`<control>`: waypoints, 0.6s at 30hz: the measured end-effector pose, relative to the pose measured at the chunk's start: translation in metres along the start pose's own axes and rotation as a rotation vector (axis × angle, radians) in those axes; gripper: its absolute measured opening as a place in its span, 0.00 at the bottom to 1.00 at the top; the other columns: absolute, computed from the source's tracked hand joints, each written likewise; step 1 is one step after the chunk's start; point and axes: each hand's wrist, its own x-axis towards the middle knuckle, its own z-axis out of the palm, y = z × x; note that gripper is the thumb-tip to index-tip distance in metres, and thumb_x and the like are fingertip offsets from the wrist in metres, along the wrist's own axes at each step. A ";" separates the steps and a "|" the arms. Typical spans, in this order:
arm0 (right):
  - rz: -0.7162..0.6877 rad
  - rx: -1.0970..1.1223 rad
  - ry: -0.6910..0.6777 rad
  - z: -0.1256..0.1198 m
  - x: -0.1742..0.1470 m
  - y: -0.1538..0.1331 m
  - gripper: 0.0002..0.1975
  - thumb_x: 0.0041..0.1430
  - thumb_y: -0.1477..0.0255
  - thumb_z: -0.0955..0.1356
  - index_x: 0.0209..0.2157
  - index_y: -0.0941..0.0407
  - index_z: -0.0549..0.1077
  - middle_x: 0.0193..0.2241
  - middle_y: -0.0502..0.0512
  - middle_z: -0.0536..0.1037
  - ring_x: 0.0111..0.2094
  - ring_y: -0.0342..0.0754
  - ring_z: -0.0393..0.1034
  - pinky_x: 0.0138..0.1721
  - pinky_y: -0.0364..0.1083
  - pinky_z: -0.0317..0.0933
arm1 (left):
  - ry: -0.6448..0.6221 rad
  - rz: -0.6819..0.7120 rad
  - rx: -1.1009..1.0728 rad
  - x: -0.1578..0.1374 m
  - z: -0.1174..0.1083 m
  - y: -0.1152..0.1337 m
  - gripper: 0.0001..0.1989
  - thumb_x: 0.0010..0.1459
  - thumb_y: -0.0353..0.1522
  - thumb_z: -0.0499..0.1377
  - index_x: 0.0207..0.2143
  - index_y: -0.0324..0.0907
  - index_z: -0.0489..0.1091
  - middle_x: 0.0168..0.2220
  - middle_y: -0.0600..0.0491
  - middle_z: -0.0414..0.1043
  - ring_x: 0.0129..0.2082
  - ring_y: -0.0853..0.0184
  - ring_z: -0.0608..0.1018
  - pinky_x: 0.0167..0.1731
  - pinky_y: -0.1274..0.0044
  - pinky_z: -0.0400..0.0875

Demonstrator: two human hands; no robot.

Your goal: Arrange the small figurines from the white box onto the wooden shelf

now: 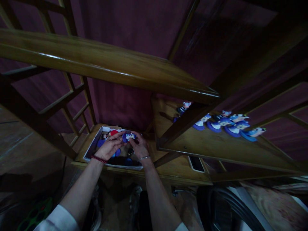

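Observation:
A small figurine (130, 137) with a purple round base and a white-and-purple body is held between my two hands, lying tilted on its side. The fingers of my left hand (111, 148) close on its base. On the other side, my right hand (140, 148) grips the figurine near its head. Both hands are over a shallow open white box (89, 153), which stands on a low wooden shelf. Inside the box lie several more figurines, among them a red piece (113, 132) and some with blue or purple bases, partly covered by my hands.
On a higher wooden shelf (173, 134) to the right stand several figurines (234, 127) on purple, blue and dark bases. A phone (196, 164) lies on the low shelf. A thick wooden beam (108, 65) crosses above my hands, and a post (183, 126) stands before the shelf.

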 end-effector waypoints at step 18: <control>-0.064 -0.162 0.004 0.000 -0.001 0.000 0.15 0.48 0.75 0.64 0.40 0.56 0.69 0.39 0.54 0.73 0.39 0.47 0.67 0.43 0.47 0.61 | 0.023 -0.014 0.052 0.002 -0.002 -0.003 0.19 0.45 0.23 0.60 0.42 0.39 0.69 0.40 0.49 0.72 0.40 0.66 0.72 0.43 0.72 0.66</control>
